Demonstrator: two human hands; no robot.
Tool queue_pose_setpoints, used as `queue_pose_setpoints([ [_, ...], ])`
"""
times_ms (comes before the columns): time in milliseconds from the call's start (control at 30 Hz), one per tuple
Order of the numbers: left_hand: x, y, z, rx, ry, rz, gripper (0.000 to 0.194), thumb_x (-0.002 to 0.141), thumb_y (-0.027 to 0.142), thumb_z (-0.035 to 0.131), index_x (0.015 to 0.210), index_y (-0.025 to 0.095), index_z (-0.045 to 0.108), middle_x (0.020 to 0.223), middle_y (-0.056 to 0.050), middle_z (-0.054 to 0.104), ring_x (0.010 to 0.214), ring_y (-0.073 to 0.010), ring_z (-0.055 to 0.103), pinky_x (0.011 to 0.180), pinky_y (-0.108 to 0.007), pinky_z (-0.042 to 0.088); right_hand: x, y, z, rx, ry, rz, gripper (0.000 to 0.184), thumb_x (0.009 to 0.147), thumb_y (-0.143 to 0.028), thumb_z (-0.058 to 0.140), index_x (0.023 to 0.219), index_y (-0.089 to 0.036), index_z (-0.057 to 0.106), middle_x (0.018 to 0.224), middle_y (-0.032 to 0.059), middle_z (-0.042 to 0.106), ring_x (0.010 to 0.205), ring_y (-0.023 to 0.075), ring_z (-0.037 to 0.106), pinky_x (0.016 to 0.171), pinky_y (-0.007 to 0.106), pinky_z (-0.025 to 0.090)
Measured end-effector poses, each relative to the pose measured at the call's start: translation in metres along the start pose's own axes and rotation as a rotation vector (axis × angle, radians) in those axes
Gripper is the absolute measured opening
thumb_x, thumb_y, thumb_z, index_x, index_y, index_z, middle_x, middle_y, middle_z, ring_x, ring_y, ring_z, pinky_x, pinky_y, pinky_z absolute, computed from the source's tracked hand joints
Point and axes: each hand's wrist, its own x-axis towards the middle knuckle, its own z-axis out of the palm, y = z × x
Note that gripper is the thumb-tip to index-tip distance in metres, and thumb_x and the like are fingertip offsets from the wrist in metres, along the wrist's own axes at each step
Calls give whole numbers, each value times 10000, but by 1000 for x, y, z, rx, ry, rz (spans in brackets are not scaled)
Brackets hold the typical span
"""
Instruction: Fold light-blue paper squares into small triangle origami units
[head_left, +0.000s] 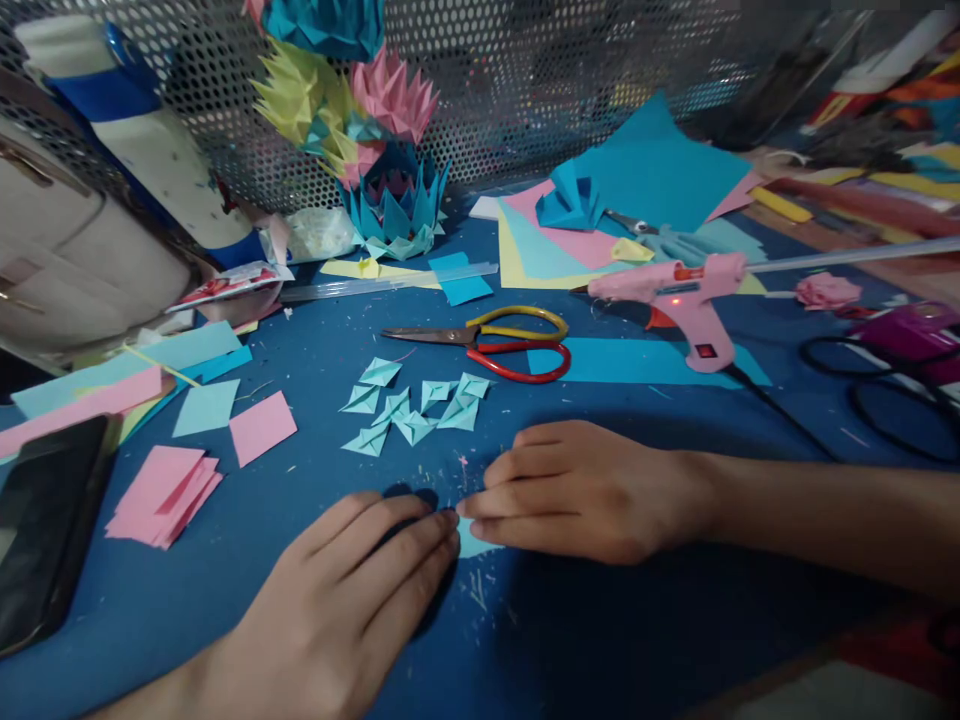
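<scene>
A small piece of light blue paper point(477, 541) lies flat on the blue table in front of me, partly covered by my fingers. From its left edge, my left hand point(352, 580) holds it with fingers pressed together and fingertips down. My right hand point(592, 490) presses on its upper right part, fingers bunched and nearly meeting the left fingertips. Just beyond my hands sit several small folded light blue paper pieces point(396, 407). Behind these lie scissors point(474, 338) with one yellow and one red handle, blades pointing left.
Pink paper squares point(169, 498) and a phone point(52, 520) lie at left. A pink glue gun point(686, 290), its light glowing, rests on a blue strip point(615, 362) at right, its cord trailing right. Folded paper flowers point(394, 200) stand at the back against a perforated metal panel point(480, 100).
</scene>
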Motion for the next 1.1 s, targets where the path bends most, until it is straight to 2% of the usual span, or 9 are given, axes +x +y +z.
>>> queue_pose_setpoints([
  [233,-5,3,5,20,49,18,345,1041,160,366,1166,159,688,1221,-84,699,1158,-237,623,1040,-390,469,-1,2,0,27,46,7,319,1044,-170,399,1028,-191,717,1123,13,733,957,142,655,669,306,509],
  [433,-5,3,5,72,76,19,340,1030,161,382,1145,187,701,1233,-71,697,1160,-214,630,1045,-371,494,-1,2,1,9,18,-3,301,1043,-204,419,1008,-219,717,1136,10,729,957,136,661,641,313,496],
  [500,-1,0,-2,95,66,30,354,1039,161,369,1118,195,713,1216,-52,707,1138,-199,643,1050,-344,492,0,2,1,10,15,-4,308,1043,-208,418,992,-231,721,1144,-2,727,950,136,664,630,311,487],
  [533,1,-1,-6,106,-7,72,337,1036,159,389,1136,195,709,1215,-46,709,1126,-190,651,1037,-320,504,0,2,1,11,16,-6,308,1042,-209,421,986,-235,723,1146,-5,727,946,136,664,625,309,482],
  [600,4,-4,-11,88,-49,97,292,1022,155,444,1135,192,710,1190,-48,720,1106,-184,664,1020,-302,522,1,3,1,16,28,-17,289,1035,-207,445,976,-228,727,1130,-4,730,933,135,663,618,305,475],
  [700,2,-3,-9,50,-29,78,245,1008,167,498,1133,190,708,1197,-48,715,1133,-185,653,1040,-311,513,2,5,0,29,55,-40,254,1019,-188,484,969,-193,732,1080,5,740,903,128,656,605,295,467],
  [867,-4,1,2,34,78,2,289,1041,167,429,1123,179,705,1226,-45,697,1211,-189,599,1092,-352,467,3,6,0,31,100,-75,233,1007,-183,514,947,-170,738,1037,3,748,876,129,654,582,290,448],
  [1000,2,-1,-6,62,-22,76,320,1051,144,399,1125,169,710,1214,-44,706,1166,-181,624,1054,-323,493,4,4,0,30,85,-77,245,1007,-171,503,946,-159,740,1055,-3,749,880,133,653,566,297,437],
  [1100,2,-1,-8,57,-11,70,336,1057,143,382,1119,164,711,1198,-49,712,1163,-186,622,1035,-322,506,5,3,-1,21,83,-90,264,1013,-164,484,948,-157,740,1059,-5,750,880,133,650,559,298,429],
])
